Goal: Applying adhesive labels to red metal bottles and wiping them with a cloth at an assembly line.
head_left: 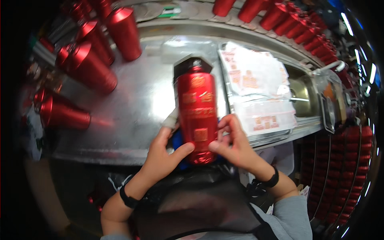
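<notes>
A glossy red bottle (197,106) with gold markings and a small silvery neck is in front of me at the counter's near edge, its base toward me. My left hand (168,150) grips its lower left side, thumb pressed on the front. A pale covering (171,121) shows at that hand's fingertip. From the lower right, my right hand (234,145) also holds the bottle, thumb on the front and fingers curled at its side. Behind the neck shows a dark, angular piece (206,66). Something blue is partly hidden under the bottle and hands.
Several red bottles (90,66) stand on the metal counter (136,104) at left. Printed white sheets (256,76) lie in a stack to the right, beside a sink (300,94). Along the back runs a conveyor (160,12) with more bottles. Racked red bottles (336,172) fill the lower right.
</notes>
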Available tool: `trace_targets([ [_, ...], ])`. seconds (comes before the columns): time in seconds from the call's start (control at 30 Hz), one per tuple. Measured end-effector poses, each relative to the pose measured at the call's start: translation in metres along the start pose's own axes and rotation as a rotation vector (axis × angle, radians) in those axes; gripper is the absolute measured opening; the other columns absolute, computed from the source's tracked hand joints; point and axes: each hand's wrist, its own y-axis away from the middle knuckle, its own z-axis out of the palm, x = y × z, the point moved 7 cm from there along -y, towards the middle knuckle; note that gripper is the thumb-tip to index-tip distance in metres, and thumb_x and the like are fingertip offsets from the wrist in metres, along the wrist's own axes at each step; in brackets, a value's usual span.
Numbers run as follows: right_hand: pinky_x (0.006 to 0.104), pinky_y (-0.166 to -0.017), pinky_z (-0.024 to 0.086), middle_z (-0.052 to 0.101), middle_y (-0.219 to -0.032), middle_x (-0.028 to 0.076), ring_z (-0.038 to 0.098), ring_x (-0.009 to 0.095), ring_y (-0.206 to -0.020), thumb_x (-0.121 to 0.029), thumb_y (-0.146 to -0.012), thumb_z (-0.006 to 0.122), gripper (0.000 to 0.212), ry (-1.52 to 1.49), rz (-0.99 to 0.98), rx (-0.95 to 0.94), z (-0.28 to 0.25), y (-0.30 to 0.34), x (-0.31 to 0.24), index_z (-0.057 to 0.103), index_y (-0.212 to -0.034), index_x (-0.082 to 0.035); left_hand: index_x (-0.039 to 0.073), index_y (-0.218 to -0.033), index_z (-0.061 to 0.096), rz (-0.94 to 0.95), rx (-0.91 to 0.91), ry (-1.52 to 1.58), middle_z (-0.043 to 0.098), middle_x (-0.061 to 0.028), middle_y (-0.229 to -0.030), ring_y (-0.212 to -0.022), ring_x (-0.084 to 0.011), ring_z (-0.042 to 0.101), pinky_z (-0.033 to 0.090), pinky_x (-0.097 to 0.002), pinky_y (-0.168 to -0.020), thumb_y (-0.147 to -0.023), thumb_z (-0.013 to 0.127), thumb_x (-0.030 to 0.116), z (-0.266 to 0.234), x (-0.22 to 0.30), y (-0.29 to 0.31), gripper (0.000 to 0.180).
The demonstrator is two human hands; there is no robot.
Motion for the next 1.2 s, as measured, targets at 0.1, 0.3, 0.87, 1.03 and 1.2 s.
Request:
trace_targets([
  [0.1,0.0281,-0.061,0.041,0.048,-0.078,0.0,0.045,0.011,-0.07,-0.027,-0.08,0.08,0.053,0.115,-0.094,-0.023,0.003,0.001,-0.007,0.041,-0.111,-0.007,-0.004,-0.15,0.027,-0.068,0.046,-0.084,0.045,-0.0163,-0.144,-0.135,-0.0248,0.043,0.031,-0.0372,-0.113,-0.086,0.07,0.009,-0.004,-0.001,0.0,0.078],
  [0.3,0.0284,-0.058,0.04,0.05,-0.072,0.003,0.049,0.011,-0.066,-0.035,-0.084,0.076,0.051,0.06,-0.1,-0.061,0.004,0.007,-0.004,0.041,-0.108,-0.006,-0.005,-0.149,0.027,-0.031,0.003,-0.008,0.042,-0.0183,-0.145,-0.135,-0.0266,0.042,0.032,-0.038,-0.113,-0.088,0.068,0.011,0.008,0.016,0.003,0.075],
  [0.87,0.0311,-0.08,0.049,0.059,-0.094,0.01,0.061,0.019,-0.09,-0.006,-0.08,0.069,0.032,0.132,-0.479,0.131,0.001,0.03,-0.066,0.055,-0.108,-0.004,-0.003,-0.151,0.02,-0.109,0.002,-0.013,0.041,-0.018,-0.145,-0.134,-0.0254,0.041,0.032,-0.0369,-0.112,-0.086,0.07,0.013,0.012,0.011,0.007,0.084],
  [1.03,0.0428,-0.074,0.05,0.06,-0.091,0.018,0.061,0.038,-0.085,-0.005,-0.079,0.069,0.025,0.531,-0.779,0.231,0.01,0.02,-0.112,0.057,-0.101,0.0,-0.002,-0.151,0.022,-0.04,0.014,-0.094,0.046,-0.0173,-0.141,-0.131,-0.0241,0.044,0.033,-0.0356,-0.111,-0.085,0.071,0.013,0.008,0.011,0.007,0.083],
  [1.2,0.0343,-0.066,0.052,0.064,-0.084,0.013,0.065,0.027,-0.074,-0.003,-0.077,0.075,0.024,0.527,-0.861,0.105,0.016,0.019,-0.122,0.064,-0.099,-0.001,-0.003,-0.151,0.023,0.015,0.027,-0.105,0.046,-0.0183,-0.141,-0.132,-0.024,0.044,0.033,-0.0371,-0.111,-0.085,0.073,0.017,0.005,0.011,0.008,0.086],
])
